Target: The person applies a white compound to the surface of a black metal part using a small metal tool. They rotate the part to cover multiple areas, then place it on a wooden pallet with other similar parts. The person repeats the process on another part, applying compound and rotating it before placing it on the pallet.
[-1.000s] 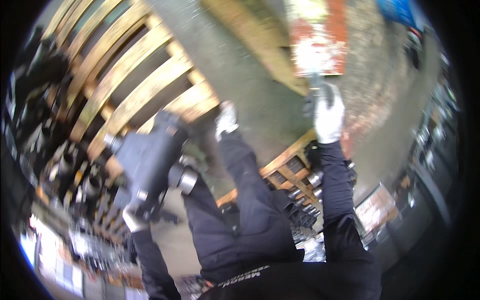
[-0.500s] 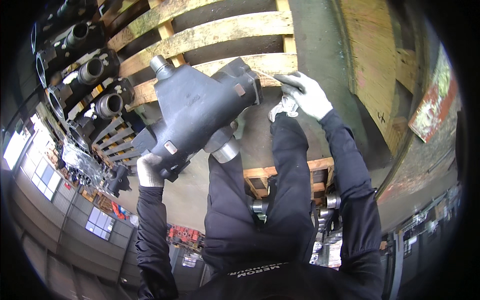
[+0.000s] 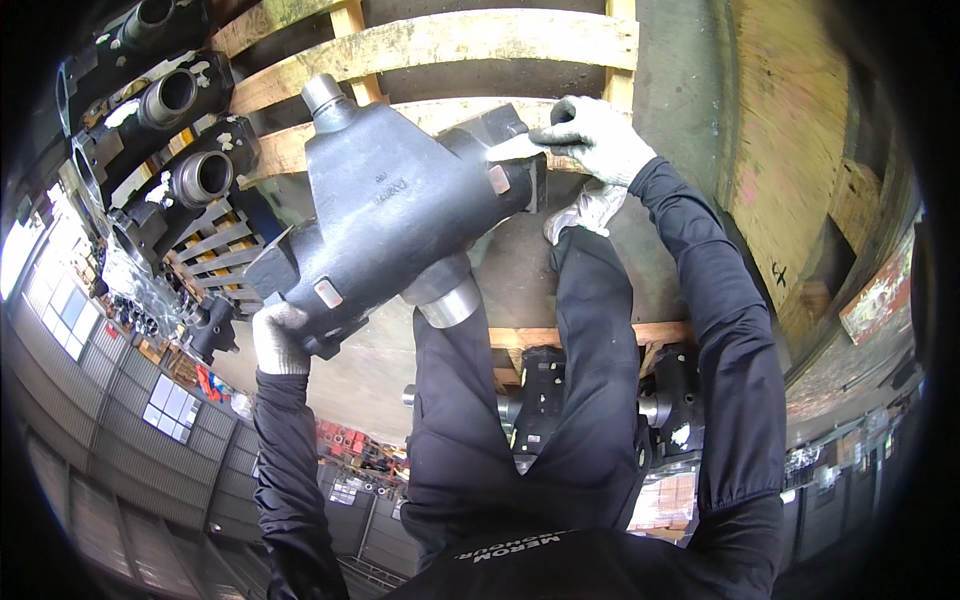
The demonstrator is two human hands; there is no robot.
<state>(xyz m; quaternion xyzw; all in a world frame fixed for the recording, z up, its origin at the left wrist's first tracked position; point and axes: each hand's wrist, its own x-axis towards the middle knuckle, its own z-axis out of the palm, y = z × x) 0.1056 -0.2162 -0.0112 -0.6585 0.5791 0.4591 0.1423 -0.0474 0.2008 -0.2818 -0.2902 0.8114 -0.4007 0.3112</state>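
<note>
Hiding part of a pallet [image 3: 480,45], the grey casting [image 3: 385,205] has housings [image 3: 150,105] leftward.

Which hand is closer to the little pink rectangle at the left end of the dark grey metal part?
Left. The white-gloved left hand is beside the pink rectangle, at the same end of the metal part; the white-gloved right hand is by its opposite end.

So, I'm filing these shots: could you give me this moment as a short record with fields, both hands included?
Workpiece: dark grey casting with narrow metal stub upper left, wider stub below
Left hand: gloved, touching the casting's lower-left end
Right hand: gloved, holding a thin pale blade at the casting's upper-right end; contact unclear
Beyond casting: wooden pallet
Far left: dark parts with round metal necks
</note>
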